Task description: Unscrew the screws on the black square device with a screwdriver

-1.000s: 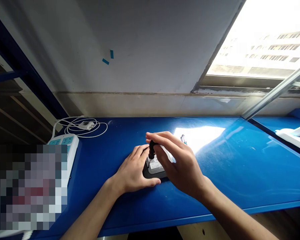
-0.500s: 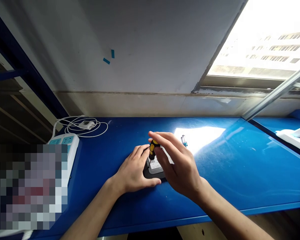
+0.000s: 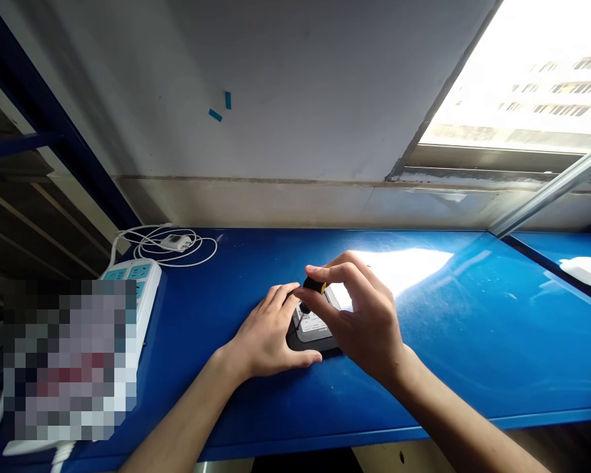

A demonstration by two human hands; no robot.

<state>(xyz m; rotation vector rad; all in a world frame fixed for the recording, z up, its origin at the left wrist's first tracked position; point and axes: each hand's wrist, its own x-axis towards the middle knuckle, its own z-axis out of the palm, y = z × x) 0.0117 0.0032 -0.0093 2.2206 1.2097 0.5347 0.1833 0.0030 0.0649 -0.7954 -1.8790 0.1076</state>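
Observation:
A small black device with a white label (image 3: 311,328) lies flat on the blue bench (image 3: 473,341). My left hand (image 3: 263,341) rests on the bench against the device's left side, thumb along its near edge, holding it in place. My right hand (image 3: 362,322) pinches the black-and-yellow handle of a small screwdriver (image 3: 314,287) between thumb and fingers, standing it upright on the device's top. The screwdriver's tip is hidden behind my fingers.
A white power strip (image 3: 138,289) and a coiled white cable with a plug (image 3: 175,243) lie at the bench's left. A blurred patch covers the near left. A white object (image 3: 588,270) sits at the far right. The wall and a window ledge (image 3: 448,190) run behind.
My right fingers have shifted around the screwdriver handle, from spread over it to a tight pinch. The view has moved a little. My left hand has stayed on the device.

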